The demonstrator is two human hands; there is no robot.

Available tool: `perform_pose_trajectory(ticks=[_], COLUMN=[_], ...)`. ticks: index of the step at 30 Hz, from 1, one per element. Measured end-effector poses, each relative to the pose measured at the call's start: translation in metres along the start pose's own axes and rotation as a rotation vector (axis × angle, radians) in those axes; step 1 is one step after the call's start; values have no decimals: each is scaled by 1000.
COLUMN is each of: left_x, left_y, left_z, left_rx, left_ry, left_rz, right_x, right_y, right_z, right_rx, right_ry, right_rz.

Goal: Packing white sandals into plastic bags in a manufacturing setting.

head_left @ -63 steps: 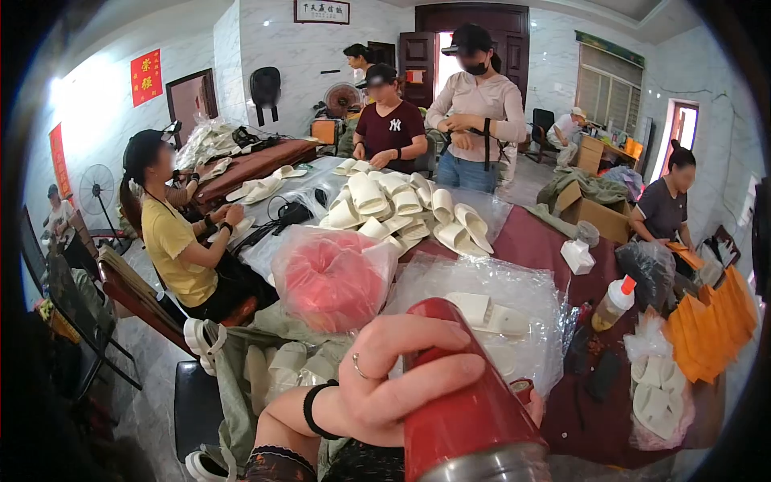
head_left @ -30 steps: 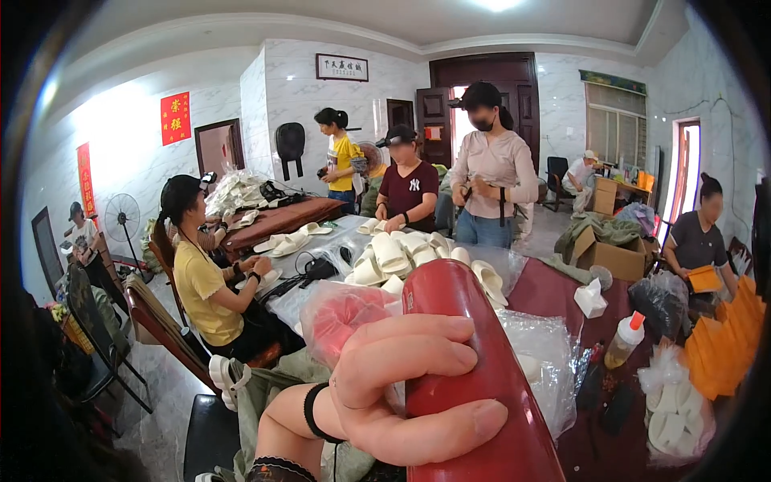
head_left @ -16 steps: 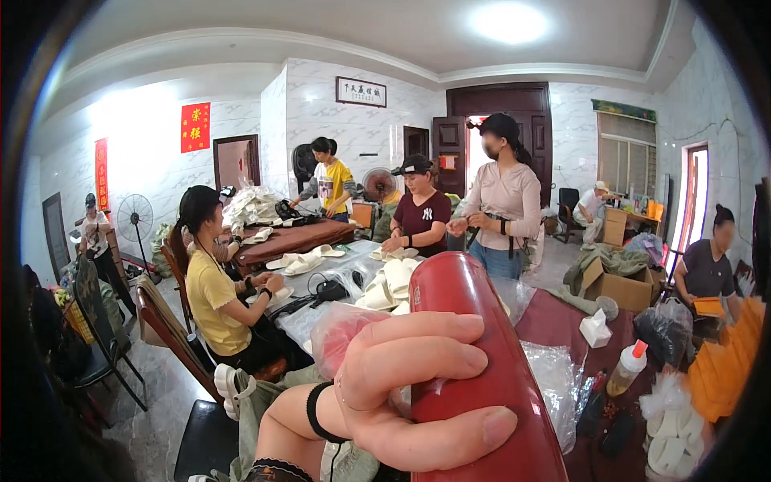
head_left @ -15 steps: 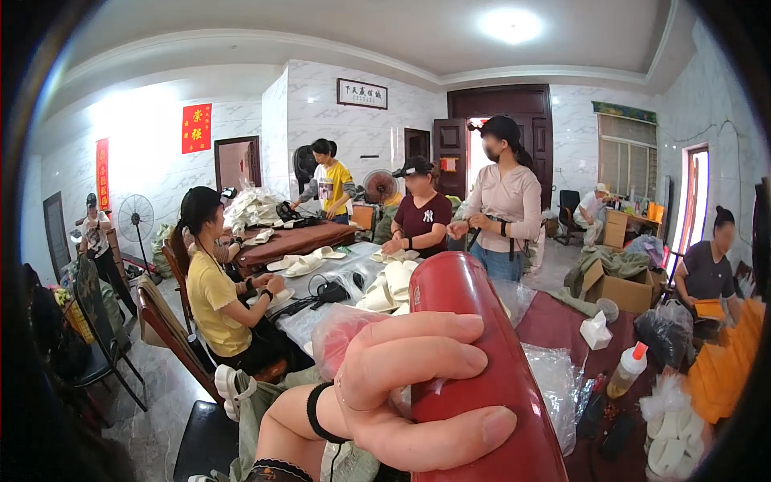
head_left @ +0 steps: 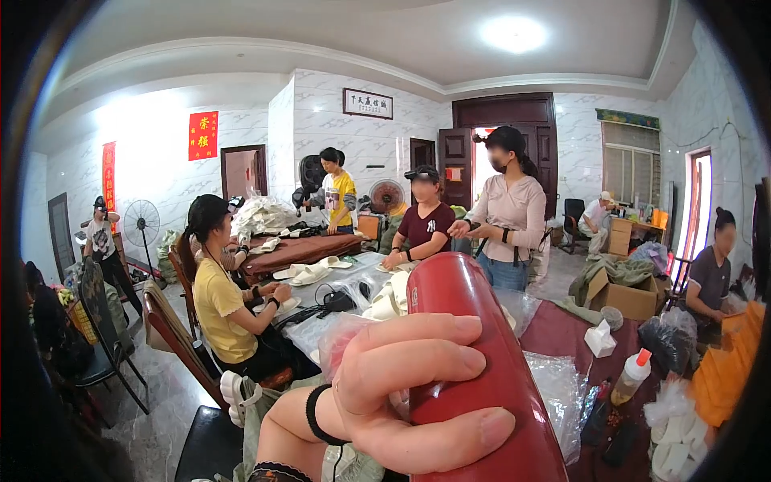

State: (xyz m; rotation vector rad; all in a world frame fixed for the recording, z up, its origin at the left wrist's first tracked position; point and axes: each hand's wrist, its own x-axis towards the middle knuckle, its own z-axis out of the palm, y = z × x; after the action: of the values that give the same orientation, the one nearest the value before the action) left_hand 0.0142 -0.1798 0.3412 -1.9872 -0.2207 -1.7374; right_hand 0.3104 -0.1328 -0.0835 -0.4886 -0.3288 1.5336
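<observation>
My left hand (head_left: 409, 386) reaches in from the lower edge, a black band round its wrist. Its fingers curl over a glossy dark red, rounded cylinder-like object (head_left: 490, 361), close in front of me, whose kind I cannot make out. Its near end runs out of the picture. My right hand does not show. Just beyond the hand lies a clear plastic bag with something pink in it (head_left: 341, 337). Behind that, cream slippers (head_left: 389, 296) are piled on the plastic-covered table (head_left: 309, 325).
Co-workers sit and stand round the tables. On the right are a squeeze bottle (head_left: 631, 376), a tissue pack (head_left: 600, 339), a cardboard box (head_left: 622, 296), bagged slippers (head_left: 679, 442) and orange material (head_left: 727, 361). Chairs (head_left: 181, 345) stand left; a pedestal fan (head_left: 142, 225) is farther back.
The view has shifted slightly, so the room sits a little lower and further right. My left hand keeps its hold. The standing co-worker in pink has moved their hands, and the one in yellow behind stands straighter.
</observation>
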Motion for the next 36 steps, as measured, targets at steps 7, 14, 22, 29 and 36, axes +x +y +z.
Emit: perform_pose_trajectory(ticks=[7,14,22,29,36], left_x=[-15,-38,-87,-110,-105], left_y=[-14,-33,-33,-40,-50], left_z=[12,-6,12,27,15], left_rx=[-76,-79,-285,-189,-136], left_ry=[161,-209,-308,-366,-436], left_rz=[74,185,-263,-345,-313], right_x=[7,-2,-17,-10,-17], right_y=[6,0,-7,1,0], right_z=[-26,-19,29,27,35], right_rx=[69,3,-135,-220,-221], right_ry=[-22,30,-39,59,190], right_rz=[14,-38,-111,-104,-82])
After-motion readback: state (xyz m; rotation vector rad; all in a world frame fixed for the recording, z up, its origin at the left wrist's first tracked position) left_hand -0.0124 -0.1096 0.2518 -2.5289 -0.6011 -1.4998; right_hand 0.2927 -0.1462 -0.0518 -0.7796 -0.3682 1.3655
